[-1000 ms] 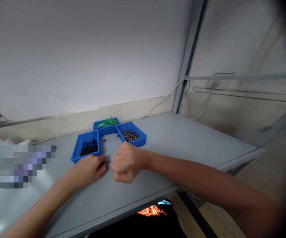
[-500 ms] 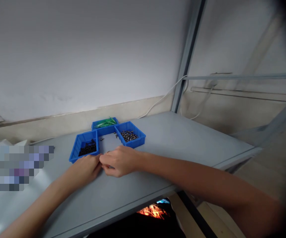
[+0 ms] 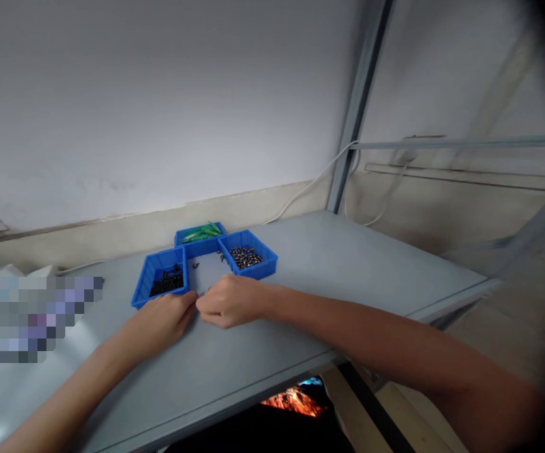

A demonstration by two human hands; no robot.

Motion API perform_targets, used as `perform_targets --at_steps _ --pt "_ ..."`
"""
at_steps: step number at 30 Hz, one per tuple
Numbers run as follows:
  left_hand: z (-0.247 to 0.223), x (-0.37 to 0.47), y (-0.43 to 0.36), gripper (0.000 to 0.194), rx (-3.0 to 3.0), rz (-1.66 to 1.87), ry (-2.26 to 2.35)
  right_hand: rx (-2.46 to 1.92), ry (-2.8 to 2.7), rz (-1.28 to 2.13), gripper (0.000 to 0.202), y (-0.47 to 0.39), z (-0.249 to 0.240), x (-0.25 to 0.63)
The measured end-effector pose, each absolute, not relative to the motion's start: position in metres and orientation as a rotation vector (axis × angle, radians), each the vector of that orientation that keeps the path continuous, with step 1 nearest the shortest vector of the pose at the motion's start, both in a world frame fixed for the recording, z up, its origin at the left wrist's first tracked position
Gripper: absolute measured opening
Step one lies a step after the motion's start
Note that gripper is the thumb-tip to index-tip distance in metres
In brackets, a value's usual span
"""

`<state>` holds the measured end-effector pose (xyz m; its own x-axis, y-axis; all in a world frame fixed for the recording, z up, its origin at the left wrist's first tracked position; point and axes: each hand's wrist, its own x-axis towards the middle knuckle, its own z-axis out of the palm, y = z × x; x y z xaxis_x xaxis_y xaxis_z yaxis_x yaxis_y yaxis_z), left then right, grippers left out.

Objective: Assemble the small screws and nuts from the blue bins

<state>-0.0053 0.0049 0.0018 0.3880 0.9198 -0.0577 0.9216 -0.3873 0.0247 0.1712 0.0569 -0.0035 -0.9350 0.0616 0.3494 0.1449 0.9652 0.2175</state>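
Note:
My left hand [image 3: 167, 316] is closed just in front of the blue bin of black parts [image 3: 141, 286], its fingertips pinched towards the right. Beside it, my right hand [image 3: 229, 302] is curled with the fingers pressed together, its tips almost touching the left fingertips. Whatever either hand grips is too small or too hidden to make out. A second blue bin [image 3: 259, 271] behind my right hand holds small metal parts. At the back stands a third blue bin [image 3: 201, 248] with green pieces. A few small loose parts [image 3: 196, 265] lie between the bins.
The grey table [image 3: 348, 270] reaches to the wall and a metal post [image 3: 358, 94] at the back right. A white cable [image 3: 301, 194] runs along the wall. At the left are white objects [image 3: 17, 270] and a blurred-out patch.
My right hand has shifted slightly right and up, opening a small gap to my left fingertips. My left hand has hardly moved.

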Motion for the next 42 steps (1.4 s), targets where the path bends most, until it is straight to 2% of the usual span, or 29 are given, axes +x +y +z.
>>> perform_targets --at_steps 4,10,14,20,34,42 --pt "-0.002 -0.008 0.007 0.027 2.582 -0.031 1.711 -0.429 -2.836 -0.159 0.015 0.058 -0.001 0.172" --pt "0.0 -0.007 0.007 0.028 2.568 -0.039 1.758 -0.803 -2.803 0.003 0.025 0.046 0.003 0.175" --pt "0.004 -0.004 0.006 0.029 2.59 -0.003 1.741 -0.777 -2.814 0.102 0.025 0.051 0.001 0.175" --pt "0.003 -0.003 0.005 0.029 2.6 0.033 1.751 -0.677 -2.874 0.05 0.029 0.063 -0.008 0.171" --pt "0.003 -0.002 0.006 0.026 2.595 0.091 1.61 -0.796 -2.862 0.062 0.025 0.055 0.002 0.17" --pt "0.007 -0.001 0.005 0.026 2.591 0.064 1.632 -0.846 -2.913 0.044 0.029 0.05 0.009 0.172"
